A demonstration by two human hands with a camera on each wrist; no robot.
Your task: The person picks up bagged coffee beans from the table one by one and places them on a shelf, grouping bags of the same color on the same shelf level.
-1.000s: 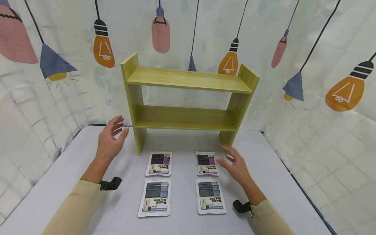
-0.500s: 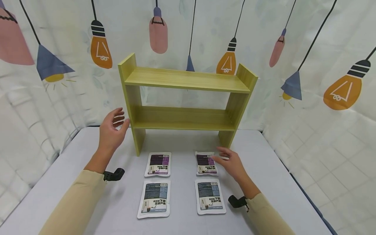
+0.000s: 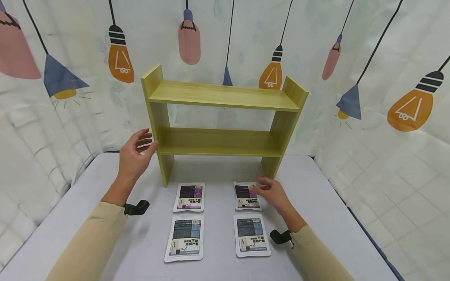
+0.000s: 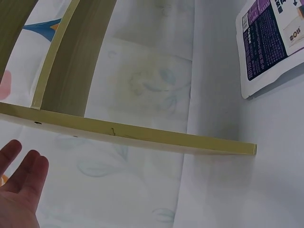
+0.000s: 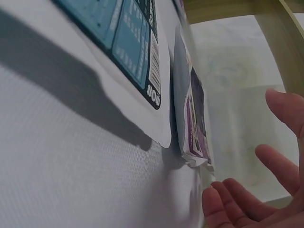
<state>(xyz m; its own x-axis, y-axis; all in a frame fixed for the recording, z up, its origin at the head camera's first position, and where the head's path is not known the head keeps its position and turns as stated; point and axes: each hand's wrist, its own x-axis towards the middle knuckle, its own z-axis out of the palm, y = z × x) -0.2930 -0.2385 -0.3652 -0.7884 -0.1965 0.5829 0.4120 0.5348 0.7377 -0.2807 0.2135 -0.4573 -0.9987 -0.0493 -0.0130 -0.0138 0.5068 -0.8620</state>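
I count one shelf unit (image 3: 225, 95): two boards (image 3: 218, 141), two side panels (image 3: 285, 121). Four packs in front of the shelf unit: two purple-labelled packs (image 3: 190, 197) nearer it, two blue-labelled packs (image 3: 185, 239) farther out. Hands, two: left hand (image 3: 135, 158) just left of the shelf unit, right hand (image 3: 273, 194) in front, toward its right foot. I also get two black wrist devices (image 3: 137, 208) and two sleeves (image 3: 88, 242), one of each per arm, in front of the shelf unit. One desk (image 3: 219, 265) under it. On the backdrop (image 3: 309, 47) I tally nine printed lamps: three orange bulbs (image 3: 121, 64), three pink lamps (image 3: 189, 45), three blue shades (image 3: 350, 102); one of each left of, behind and right of the shelf unit.
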